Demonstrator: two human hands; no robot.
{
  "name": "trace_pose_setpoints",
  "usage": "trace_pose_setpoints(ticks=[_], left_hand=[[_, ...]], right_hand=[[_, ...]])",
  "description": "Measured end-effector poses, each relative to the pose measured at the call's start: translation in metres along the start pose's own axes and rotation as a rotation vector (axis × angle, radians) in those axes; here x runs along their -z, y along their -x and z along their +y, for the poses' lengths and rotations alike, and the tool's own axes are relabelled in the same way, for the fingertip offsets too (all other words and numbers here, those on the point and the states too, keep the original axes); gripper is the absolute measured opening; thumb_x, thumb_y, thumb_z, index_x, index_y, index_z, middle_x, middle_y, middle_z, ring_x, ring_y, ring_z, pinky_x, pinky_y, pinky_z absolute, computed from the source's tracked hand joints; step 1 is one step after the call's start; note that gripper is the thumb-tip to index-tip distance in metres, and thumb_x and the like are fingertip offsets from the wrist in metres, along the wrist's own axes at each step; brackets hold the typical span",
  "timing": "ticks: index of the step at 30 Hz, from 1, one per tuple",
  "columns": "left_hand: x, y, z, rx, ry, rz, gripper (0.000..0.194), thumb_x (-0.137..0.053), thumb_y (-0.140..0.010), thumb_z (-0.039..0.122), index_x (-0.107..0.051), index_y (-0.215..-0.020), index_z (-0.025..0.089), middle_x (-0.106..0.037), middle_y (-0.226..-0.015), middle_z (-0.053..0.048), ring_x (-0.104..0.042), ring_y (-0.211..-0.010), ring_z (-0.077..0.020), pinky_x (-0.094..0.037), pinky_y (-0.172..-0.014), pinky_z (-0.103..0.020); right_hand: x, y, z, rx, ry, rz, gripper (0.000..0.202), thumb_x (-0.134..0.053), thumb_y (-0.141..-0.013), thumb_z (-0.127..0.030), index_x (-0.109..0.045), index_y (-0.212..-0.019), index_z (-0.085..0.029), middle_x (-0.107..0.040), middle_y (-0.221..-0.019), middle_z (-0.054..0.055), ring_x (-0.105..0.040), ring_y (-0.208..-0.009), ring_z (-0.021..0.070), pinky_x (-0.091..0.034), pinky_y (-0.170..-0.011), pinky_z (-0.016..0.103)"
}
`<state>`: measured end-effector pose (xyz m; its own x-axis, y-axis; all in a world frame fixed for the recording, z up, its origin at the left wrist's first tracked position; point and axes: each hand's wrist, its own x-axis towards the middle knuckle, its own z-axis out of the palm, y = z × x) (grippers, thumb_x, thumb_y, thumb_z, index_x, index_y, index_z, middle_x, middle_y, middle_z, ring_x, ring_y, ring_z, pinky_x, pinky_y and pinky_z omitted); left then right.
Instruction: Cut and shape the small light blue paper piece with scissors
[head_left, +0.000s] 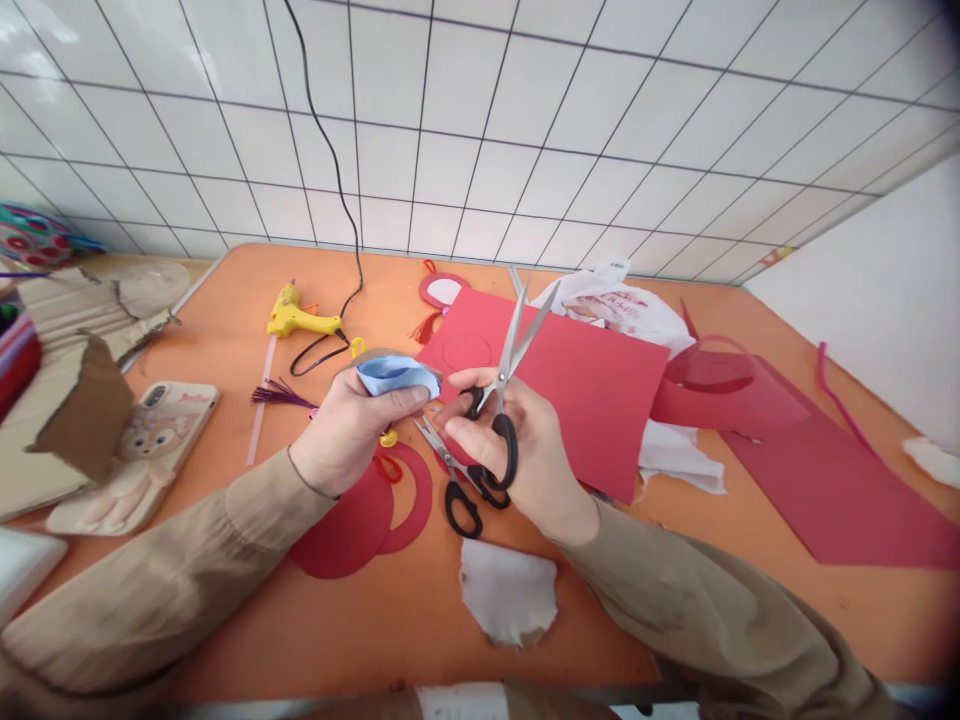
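Note:
My left hand (345, 425) is closed on a folded piece of blue fabric (397, 374), pinched under the thumb near the middle of the view. Just to its right, my right hand (529, 450) has its fingers in the black handles of a pair of scissors (510, 365), whose blades are apart and point up and away from me. A second pair of scissors (463, 508) lies on the orange table below my hands. Beside it are a red paper disc (345, 530) and a red ring (421, 500). A large red sheet (592, 390) lies behind my right hand.
A yellow glue gun (300, 320) with a black cord lies at the back left. Further left are a phone (157, 450) and torn cardboard (75, 400). White cloth (510, 590) lies in front, a plastic bag (630, 305) at the back, more red paper (847, 480) right.

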<state>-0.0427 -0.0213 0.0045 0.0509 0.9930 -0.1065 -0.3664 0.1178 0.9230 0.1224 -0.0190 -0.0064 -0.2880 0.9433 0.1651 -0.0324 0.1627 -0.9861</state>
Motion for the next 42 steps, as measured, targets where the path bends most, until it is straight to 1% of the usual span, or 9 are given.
trace_pose_setpoints(ticks=[7,10,17,21,25,29,34,38,42], left_hand=[[-0.002,0.005,-0.004,-0.062,-0.220,-0.035,0.015,-0.081,-0.066,0.021,-0.080,-0.081,0.018,-0.073,-0.079,-0.003,-0.064,-0.079,-0.0176,-0.049,-0.076,-0.028],[-0.002,0.005,-0.005,-0.072,-0.268,-0.047,0.015,-0.081,-0.067,0.022,-0.080,-0.081,0.019,-0.074,-0.079,-0.003,-0.065,-0.080,-0.0188,-0.050,-0.077,-0.029],[-0.003,0.005,-0.004,-0.020,-0.245,-0.069,0.009,-0.081,-0.066,0.022,-0.076,-0.069,0.015,-0.071,-0.070,-0.003,-0.063,-0.068,-0.0151,-0.052,-0.069,-0.026],[-0.006,0.007,0.000,0.087,-0.210,-0.060,0.016,-0.083,-0.065,0.026,-0.074,-0.071,0.014,-0.071,-0.064,-0.005,-0.067,-0.057,-0.0167,-0.054,-0.057,-0.026],[-0.005,0.008,0.000,0.151,-0.167,-0.107,0.019,-0.084,-0.065,0.029,-0.073,-0.069,0.013,-0.072,-0.062,-0.005,-0.064,-0.045,-0.0149,-0.050,-0.043,-0.022],[-0.001,0.006,-0.002,0.180,-0.072,-0.149,0.016,-0.082,-0.069,0.026,-0.073,-0.071,0.013,-0.072,-0.061,-0.005,-0.062,-0.042,-0.0117,-0.050,-0.042,-0.018],[0.003,0.001,-0.002,0.306,0.003,-0.229,0.015,-0.083,-0.067,0.023,-0.073,-0.070,0.013,-0.073,-0.062,-0.005,-0.063,-0.043,-0.0115,-0.050,-0.042,-0.017],[0.004,-0.001,-0.002,0.301,-0.032,-0.245,0.008,-0.078,-0.070,0.018,-0.072,-0.067,0.013,-0.071,-0.059,-0.004,-0.061,-0.041,-0.0103,-0.049,-0.042,-0.018],[0.003,-0.001,-0.001,0.292,-0.109,-0.228,0.009,-0.074,-0.068,0.016,-0.067,-0.063,0.014,-0.067,-0.051,-0.002,-0.054,-0.034,-0.0083,-0.041,-0.036,-0.017]], right_hand=[[-0.001,-0.002,-0.005,-0.002,0.005,0.095,0.030,-0.071,-0.073,-0.027,-0.057,-0.100,-0.023,-0.063,-0.072,-0.003,-0.061,-0.064,0.0136,-0.052,-0.059,0.029],[-0.001,-0.003,-0.006,0.014,0.043,0.107,0.031,-0.070,-0.071,-0.024,-0.057,-0.099,-0.022,-0.062,-0.068,-0.004,-0.062,-0.065,0.0142,-0.052,-0.060,0.029],[0.002,-0.004,-0.006,-0.014,0.102,0.048,0.025,-0.064,-0.070,-0.020,-0.058,-0.094,-0.023,-0.057,-0.063,-0.006,-0.055,-0.054,0.0109,-0.047,-0.053,0.026],[0.003,-0.004,-0.006,-0.003,0.110,0.056,0.024,-0.062,-0.070,-0.019,-0.056,-0.093,-0.023,-0.056,-0.062,-0.006,-0.053,-0.052,0.0108,-0.047,-0.050,0.025],[0.002,-0.005,-0.007,0.019,0.137,0.067,0.022,-0.062,-0.071,-0.019,-0.055,-0.091,-0.024,-0.057,-0.062,-0.006,-0.055,-0.054,0.0112,-0.048,-0.051,0.025],[0.004,-0.005,-0.007,0.013,0.127,0.063,0.021,-0.062,-0.071,-0.019,-0.055,-0.090,-0.024,-0.058,-0.062,-0.006,-0.055,-0.052,0.0107,-0.048,-0.050,0.025],[0.006,-0.006,-0.009,-0.003,0.091,0.051,0.022,-0.064,-0.070,-0.019,-0.055,-0.090,-0.023,-0.057,-0.063,-0.006,-0.054,-0.052,0.0104,-0.048,-0.050,0.025],[0.005,-0.005,-0.009,-0.023,0.089,0.034,0.022,-0.064,-0.071,-0.020,-0.054,-0.090,-0.023,-0.058,-0.065,-0.006,-0.054,-0.052,0.0104,-0.048,-0.051,0.025],[0.004,-0.005,-0.009,-0.011,0.084,-0.021,0.018,-0.064,-0.072,-0.017,-0.056,-0.087,-0.022,-0.059,-0.064,-0.005,-0.053,-0.051,0.0092,-0.046,-0.050,0.023]])
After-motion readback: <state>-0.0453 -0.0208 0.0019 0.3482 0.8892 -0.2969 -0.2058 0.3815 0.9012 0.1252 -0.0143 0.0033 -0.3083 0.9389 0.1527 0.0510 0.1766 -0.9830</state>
